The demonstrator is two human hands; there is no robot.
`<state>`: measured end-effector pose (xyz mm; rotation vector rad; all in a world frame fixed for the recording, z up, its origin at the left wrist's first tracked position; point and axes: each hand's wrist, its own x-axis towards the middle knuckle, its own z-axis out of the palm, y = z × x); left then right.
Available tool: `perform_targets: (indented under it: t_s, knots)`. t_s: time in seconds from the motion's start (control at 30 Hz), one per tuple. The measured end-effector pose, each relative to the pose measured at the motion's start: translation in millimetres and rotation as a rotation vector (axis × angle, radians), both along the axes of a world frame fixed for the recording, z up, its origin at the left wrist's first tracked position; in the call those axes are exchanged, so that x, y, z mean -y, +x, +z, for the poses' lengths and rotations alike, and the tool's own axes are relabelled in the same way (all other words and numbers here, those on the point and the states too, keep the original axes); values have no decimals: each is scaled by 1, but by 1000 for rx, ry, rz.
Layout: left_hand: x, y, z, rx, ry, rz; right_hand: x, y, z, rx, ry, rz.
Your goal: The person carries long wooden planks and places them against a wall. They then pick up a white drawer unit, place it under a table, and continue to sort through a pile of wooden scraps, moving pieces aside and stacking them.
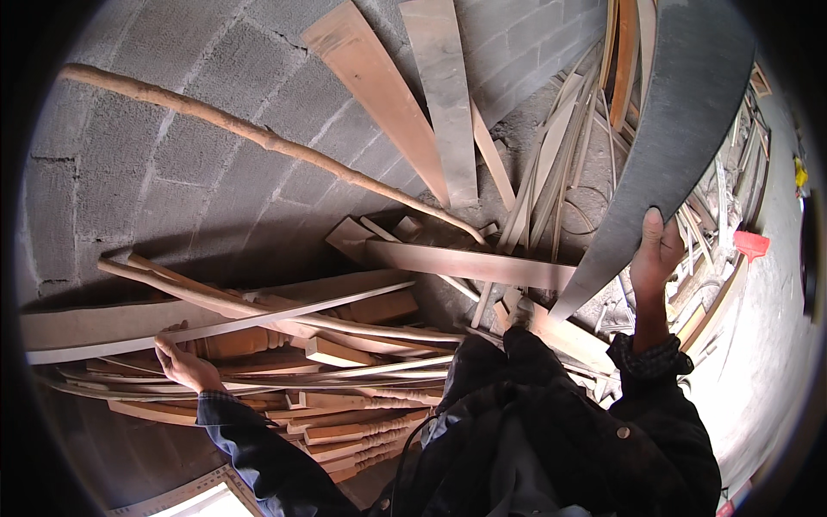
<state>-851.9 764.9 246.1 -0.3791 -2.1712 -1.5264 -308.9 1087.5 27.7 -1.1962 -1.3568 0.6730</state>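
My right hand (656, 255) grips the edge of a long dark grey board (678, 110), thumb on its broad face; the board stands tilted, its narrow-looking lower end near my feet. On the left, my left hand (187, 362) holds the edge of a long, thin pale wooden board (219, 328), which lies above a pile of wood. The fingertips partly go behind that board. Just beyond it rest a wide pale plank (116, 320) and a thin wooden pole (271, 310). Turned wooden balusters (368, 433) are stacked between my left arm and my legs.
A grey block wall (213, 161) rises ahead, with a long bare branch (291, 148) and planks (387, 97) leaning against it. Thin strips (549, 161) and a flat board (471, 262) cover the floor in front of my feet. A red brush head (751, 244) is at the right.
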Motion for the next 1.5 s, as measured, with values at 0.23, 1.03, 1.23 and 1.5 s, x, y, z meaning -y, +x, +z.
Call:
perform_targets:
  t_s: [0.23, 1.03, 1.23, 1.5]
  knots:
    - [-3, -8, -3, 48, 73, -105, -7, -16, 13, 154, 34, 101]
    - [-59, -150, -12, -106, 127, -425, -67, -190, 167, -61, 376, -179]
    - [-50, -208, -22, -51, 98, -325, -109, -246, 113, -32, 266, 6]
    - [-34, -229, -12, -42, 47, -293, -184, -320, -12, 217, 102, 341]
